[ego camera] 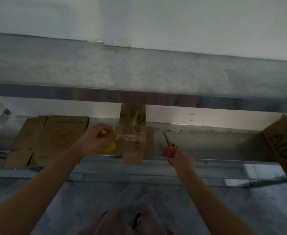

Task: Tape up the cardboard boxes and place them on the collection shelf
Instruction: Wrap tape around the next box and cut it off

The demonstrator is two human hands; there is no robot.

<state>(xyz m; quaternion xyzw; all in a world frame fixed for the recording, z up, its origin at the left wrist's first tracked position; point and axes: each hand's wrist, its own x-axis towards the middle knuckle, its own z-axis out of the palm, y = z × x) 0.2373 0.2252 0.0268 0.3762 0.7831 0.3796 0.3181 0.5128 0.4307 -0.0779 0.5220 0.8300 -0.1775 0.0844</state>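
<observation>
A narrow cardboard box (133, 133) stands on the lower metal shelf (207, 141), with clear tape stretched across its front. My left hand (95, 138) grips a roll of clear tape with a yellow core (108, 147) just left of the box; the tape strip runs from the roll onto the box. My right hand (181, 156) holds orange-handled scissors (169, 146) to the right of the box, blades pointing up and left, apart from the tape.
Flattened cardboard boxes (54, 138) lie on the shelf at the left. A cardboard box marked "Align" (285, 146) sits at the right end. An upper metal shelf (139, 77) runs overhead against a white wall. Grey floor lies below.
</observation>
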